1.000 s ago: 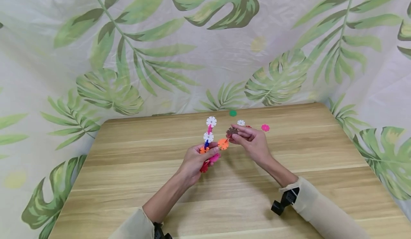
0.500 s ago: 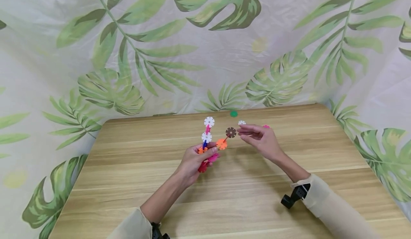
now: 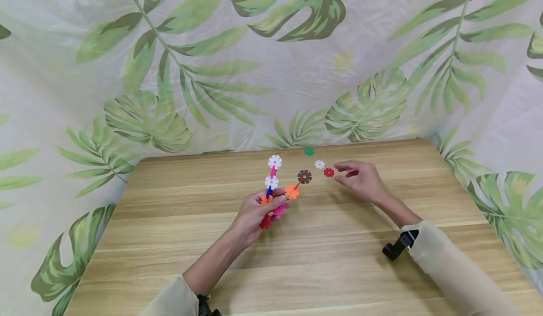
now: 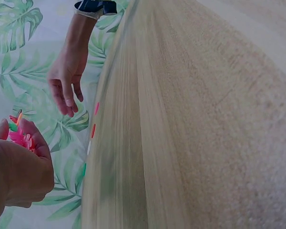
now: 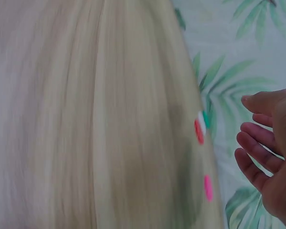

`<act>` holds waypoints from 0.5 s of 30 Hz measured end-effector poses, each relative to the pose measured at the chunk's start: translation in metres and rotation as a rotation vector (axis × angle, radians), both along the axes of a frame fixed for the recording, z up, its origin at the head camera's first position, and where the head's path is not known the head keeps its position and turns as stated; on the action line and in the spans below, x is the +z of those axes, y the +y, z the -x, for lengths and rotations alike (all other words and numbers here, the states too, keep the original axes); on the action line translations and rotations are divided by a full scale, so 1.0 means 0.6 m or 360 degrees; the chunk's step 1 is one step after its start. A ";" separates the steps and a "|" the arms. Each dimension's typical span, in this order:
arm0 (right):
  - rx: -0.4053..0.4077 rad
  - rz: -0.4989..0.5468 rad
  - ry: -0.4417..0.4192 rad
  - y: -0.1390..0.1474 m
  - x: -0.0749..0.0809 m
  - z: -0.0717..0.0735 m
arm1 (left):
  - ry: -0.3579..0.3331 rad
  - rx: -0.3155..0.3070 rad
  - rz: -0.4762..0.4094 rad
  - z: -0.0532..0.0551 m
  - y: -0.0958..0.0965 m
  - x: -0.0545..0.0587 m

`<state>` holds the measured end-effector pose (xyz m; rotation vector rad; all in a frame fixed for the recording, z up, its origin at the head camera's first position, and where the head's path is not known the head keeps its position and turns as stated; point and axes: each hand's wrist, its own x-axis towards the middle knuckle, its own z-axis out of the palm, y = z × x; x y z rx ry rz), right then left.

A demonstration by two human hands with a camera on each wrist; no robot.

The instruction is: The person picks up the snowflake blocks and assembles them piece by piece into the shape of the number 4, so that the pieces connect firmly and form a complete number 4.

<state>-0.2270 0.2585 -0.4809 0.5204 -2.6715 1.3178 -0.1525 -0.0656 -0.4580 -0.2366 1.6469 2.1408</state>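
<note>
Wooden table (image 3: pixel 314 264); left hand (image 3: pixel 253 214) grips disc chain (image 3: pixel 291 192); right hand (image 3: pixel 364 182), fingers parted.

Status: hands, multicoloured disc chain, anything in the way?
Left hand gripping multicoloured chain of notched round discs. Right hand empty, raised near loose red notched disc. Nothing visible between right hand and disc.
</note>
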 end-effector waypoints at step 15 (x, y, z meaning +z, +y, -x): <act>-0.0024 -0.0338 0.0179 0.081 -0.044 0.054 | 0.0016 -0.0019 0.0018 -0.002 -0.005 0.000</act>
